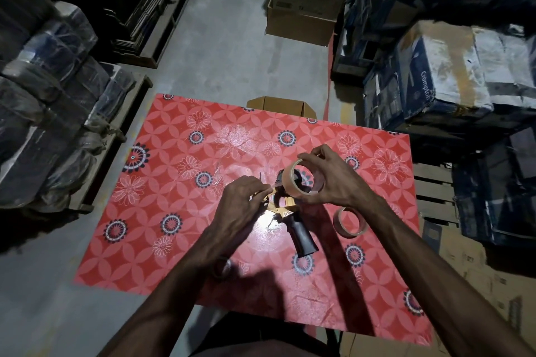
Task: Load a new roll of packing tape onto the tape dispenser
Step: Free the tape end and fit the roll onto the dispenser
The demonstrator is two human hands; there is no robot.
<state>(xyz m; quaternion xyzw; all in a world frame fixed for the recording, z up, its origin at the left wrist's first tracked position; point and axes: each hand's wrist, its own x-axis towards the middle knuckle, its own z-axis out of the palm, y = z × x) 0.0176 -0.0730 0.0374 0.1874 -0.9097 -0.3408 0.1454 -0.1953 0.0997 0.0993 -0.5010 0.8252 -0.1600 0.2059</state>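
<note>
The right hand (329, 180) grips a roll of clear packing tape (301, 180) around its rim, held tilted just above the tape dispenser (285, 211) near the middle of the red floral table (174, 182). The left hand (240, 206), at the roll's nine o'clock, pinches the tape's loose end between fingertips. A second, thinner roll (349, 222) lies at the dispenser's three o'clock.

I see the tape dispenser (285, 211) lying flat mid-worktop, black handle pointing to five o'clock, gold frame at its head. The clear tape roll (301, 181) stands tilted over its hub. A second roll (349, 222) lies at three o'clock, just beside the handle.
</note>
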